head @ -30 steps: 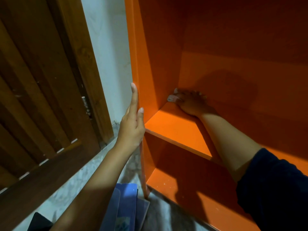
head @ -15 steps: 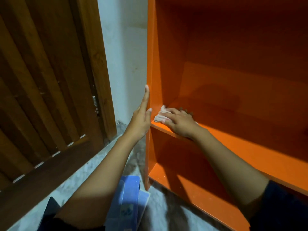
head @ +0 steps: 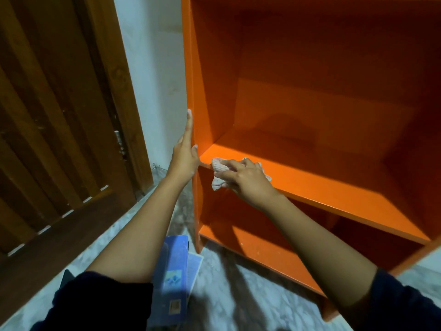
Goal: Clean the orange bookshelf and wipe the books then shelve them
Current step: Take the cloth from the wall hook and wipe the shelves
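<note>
The orange bookshelf [head: 322, 185] stands open in front of me, its shelves bare. My right hand [head: 245, 180] presses a pale crumpled cloth [head: 218, 172] onto the front left corner of the middle shelf, the cloth hanging partly over the shelf's front edge. My left hand [head: 186, 154] lies flat, fingers straight up, against the outer left side panel of the bookshelf. Blue books [head: 173, 275] lie stacked on the floor below my left forearm, just left of the bookshelf's foot.
A dark wooden slatted door [head: 55, 130] fills the left side, with a white wall strip [head: 155, 80] between it and the bookshelf. The floor [head: 229, 295] is grey marbled tile. A dark object [head: 66, 277] lies by my left elbow.
My right hand has drawn the cloth from the back left corner of the middle shelf forward to its front edge. My left hand stays on the side panel. The view has pulled back.
</note>
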A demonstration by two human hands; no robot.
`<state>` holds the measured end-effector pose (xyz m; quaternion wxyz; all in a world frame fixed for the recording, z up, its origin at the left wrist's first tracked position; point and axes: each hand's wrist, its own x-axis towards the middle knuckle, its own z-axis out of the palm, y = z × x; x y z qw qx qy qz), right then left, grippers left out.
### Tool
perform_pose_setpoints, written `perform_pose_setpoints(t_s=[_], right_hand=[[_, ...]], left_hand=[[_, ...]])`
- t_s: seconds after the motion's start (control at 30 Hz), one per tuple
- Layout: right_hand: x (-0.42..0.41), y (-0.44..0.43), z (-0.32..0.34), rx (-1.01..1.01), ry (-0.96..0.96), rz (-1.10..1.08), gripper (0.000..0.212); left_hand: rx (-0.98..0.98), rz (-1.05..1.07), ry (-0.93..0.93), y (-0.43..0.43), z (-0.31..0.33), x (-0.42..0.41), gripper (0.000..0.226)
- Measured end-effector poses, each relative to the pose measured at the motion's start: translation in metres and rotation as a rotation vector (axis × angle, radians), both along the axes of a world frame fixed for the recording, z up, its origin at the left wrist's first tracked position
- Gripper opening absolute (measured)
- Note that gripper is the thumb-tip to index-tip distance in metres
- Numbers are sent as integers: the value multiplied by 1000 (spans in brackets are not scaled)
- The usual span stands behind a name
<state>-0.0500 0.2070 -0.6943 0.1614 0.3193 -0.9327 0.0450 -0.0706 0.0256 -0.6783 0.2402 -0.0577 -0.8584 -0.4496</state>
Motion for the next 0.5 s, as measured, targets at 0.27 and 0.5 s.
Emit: perform_pose_setpoints(t_s=[0.27, 0.5], right_hand=[[34, 55, 1, -12, 0, -130, 33], [81, 72, -17, -113, 115, -148, 27]], left_hand=[[2, 35, -119, 12, -14, 29, 68], [-132, -9, -235, 17, -48, 52, 52]])
